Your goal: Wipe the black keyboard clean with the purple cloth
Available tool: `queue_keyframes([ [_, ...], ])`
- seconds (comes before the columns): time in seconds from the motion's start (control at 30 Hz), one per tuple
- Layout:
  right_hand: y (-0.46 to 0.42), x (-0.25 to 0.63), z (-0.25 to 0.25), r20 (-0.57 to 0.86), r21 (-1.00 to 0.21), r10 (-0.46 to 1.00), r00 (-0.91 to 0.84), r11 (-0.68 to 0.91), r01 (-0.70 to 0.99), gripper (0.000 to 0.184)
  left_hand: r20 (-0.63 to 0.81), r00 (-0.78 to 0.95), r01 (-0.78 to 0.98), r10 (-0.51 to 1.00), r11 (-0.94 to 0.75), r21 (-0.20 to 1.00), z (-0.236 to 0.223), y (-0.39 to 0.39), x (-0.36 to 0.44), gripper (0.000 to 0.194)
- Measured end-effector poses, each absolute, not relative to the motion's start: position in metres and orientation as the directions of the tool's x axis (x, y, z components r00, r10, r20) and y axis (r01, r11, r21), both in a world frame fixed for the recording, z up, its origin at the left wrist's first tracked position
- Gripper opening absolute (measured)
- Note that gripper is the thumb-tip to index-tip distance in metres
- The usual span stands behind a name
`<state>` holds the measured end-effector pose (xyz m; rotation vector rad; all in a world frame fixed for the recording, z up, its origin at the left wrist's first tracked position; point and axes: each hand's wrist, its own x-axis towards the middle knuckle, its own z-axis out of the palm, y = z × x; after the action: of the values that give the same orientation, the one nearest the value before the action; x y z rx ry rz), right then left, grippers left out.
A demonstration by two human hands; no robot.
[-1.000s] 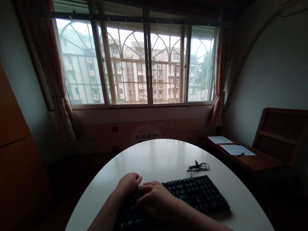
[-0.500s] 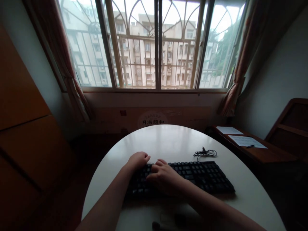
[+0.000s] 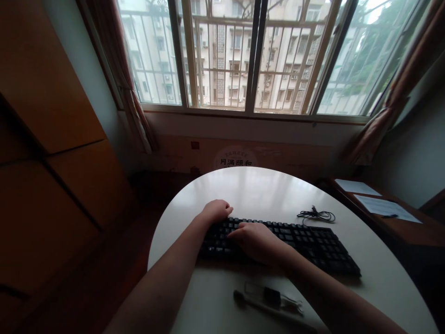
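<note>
A black computer keyboard (image 3: 323, 248) lies flat on a round white table (image 3: 194, 301), reaching to the right of both hands. At its far left corner my left hand (image 3: 218, 211) is closed with curled fingers, apparently gripping the edge; the contact is partly hidden. Over the left-middle keys is my right hand (image 3: 257, 239), fingers pinched together and pointing left. Anything between those fingertips is hidden. Nearer me, under the right forearm, lie a brush-like tool (image 3: 239, 297) with a dark head and a small black-bodied tool (image 3: 272, 297) with thin wire prongs, both blurred.
The keyboard's coiled black cable (image 3: 316, 215) rests behind it on the table. To the right stands a brown wooden table (image 3: 413, 232) with paper sheets (image 3: 385, 207) and a dark pen (image 3: 390, 216). A wooden cabinet (image 3: 76, 181) is at left, and a barred window (image 3: 252, 60) is ahead.
The view has tilted down and turned left, bringing the tools near me into sight. My right hand's fingers have drawn closer together over the keys. My left hand stays at the corner.
</note>
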<state>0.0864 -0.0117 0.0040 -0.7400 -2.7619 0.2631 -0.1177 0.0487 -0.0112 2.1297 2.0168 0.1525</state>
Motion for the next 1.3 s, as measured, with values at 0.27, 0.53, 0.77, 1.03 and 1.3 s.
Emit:
queue_keyframes([
  [0.27, 0.001, 0.097, 0.011, 0.192, -0.357, 0.564, -0.803, 0.803, 0.478, 0.031, -0.081, 0.047, 0.972, 0.996, -0.027, 0.235, -0.007, 0.045, -0.115, 0.04],
  [0.53, 0.002, 0.101, 0.016, 0.145, -0.402, 0.479, -0.866, 0.828, 0.391, 0.027, -0.1, 0.048, 0.972, 0.994, -0.023, 0.235, -0.006, 0.044, -0.114, 0.04],
  [0.77, -0.004, 0.102, 0.019, 0.112, -0.326, 0.43, -0.896, 0.868, 0.375, 0.035, -0.097, 0.046, 0.974, 0.994, -0.023, 0.225, -0.007, 0.044, -0.114, 0.042],
  [1.03, -0.013, 0.094, 0.02, 0.122, -0.193, 0.519, -0.846, 0.849, 0.492, 0.029, -0.091, 0.042, 0.98, 0.995, -0.024, 0.196, -0.007, 0.045, -0.114, 0.04],
  [1.3, -0.018, 0.098, 0.033, 0.001, -0.169, 0.517, -0.856, 0.844, 0.51, 0.048, -0.082, 0.042, 0.98, 0.996, -0.025, 0.195, -0.007, 0.045, -0.116, 0.04],
])
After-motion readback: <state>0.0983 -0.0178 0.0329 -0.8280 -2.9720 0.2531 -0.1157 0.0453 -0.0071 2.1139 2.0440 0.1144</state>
